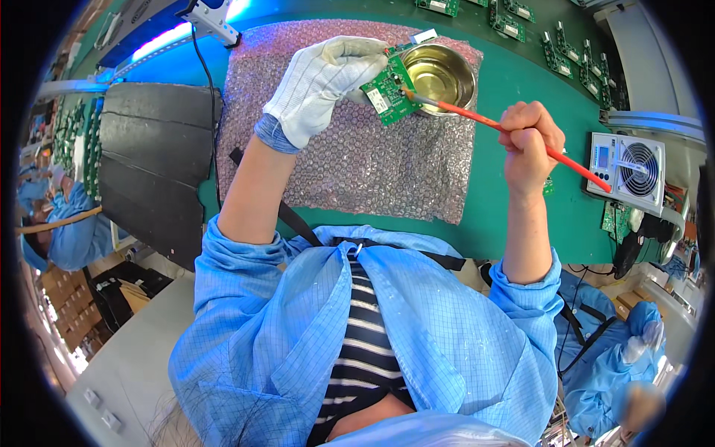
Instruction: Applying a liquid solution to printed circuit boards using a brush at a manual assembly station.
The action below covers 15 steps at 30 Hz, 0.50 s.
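Note:
My left hand (324,86), in a white knit glove, pinches the upper left edge of a green circuit board (392,91) and holds it tilted beside a round metal bowl (469,78). Clear yellowish liquid (436,78) lies in the bowl. Bare, my right hand (531,141) is closed round the red handle of a slim brush (477,117). The brush's tip meets the face of the board near its right side. Under the board and bowl spreads a sheet of pinkish bubble wrap (357,167).
Several circuit boards (509,28) stand at the back right of the green table (521,82). A white fan unit (629,170) sits at the right edge. On the left are a black panel (153,160), a cable (211,97) and a lit bar (164,41). People in blue work nearby on both sides.

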Tool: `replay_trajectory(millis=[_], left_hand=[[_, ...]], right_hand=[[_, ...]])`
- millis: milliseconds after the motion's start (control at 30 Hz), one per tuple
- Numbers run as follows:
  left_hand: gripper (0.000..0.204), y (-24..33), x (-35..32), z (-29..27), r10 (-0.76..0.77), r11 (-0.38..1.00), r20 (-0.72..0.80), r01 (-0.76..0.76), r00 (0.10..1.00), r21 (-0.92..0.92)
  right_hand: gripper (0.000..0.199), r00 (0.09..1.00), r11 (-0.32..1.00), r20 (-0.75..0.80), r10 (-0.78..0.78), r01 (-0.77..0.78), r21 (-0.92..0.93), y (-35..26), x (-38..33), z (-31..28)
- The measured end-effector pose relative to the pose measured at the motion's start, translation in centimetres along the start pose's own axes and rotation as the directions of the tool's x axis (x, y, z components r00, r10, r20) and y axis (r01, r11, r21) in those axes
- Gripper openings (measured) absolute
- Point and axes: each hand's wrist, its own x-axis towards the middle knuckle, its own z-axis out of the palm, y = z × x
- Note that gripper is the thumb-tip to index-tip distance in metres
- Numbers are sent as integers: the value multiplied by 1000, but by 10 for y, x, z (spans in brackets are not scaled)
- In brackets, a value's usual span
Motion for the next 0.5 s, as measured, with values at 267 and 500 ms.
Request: replay_trajectory(millis=[267,500], left_hand=[[43,-12,5,-3,35,978,10,-32,999,-204],[41,-14,5,-1,86,924,-144,-133,986,-357]], right_hand=[[9,992,997,-120,27,-18,77,10,-10,6],[10,980,998,-196,-31,20,-56,13,-29,20]])
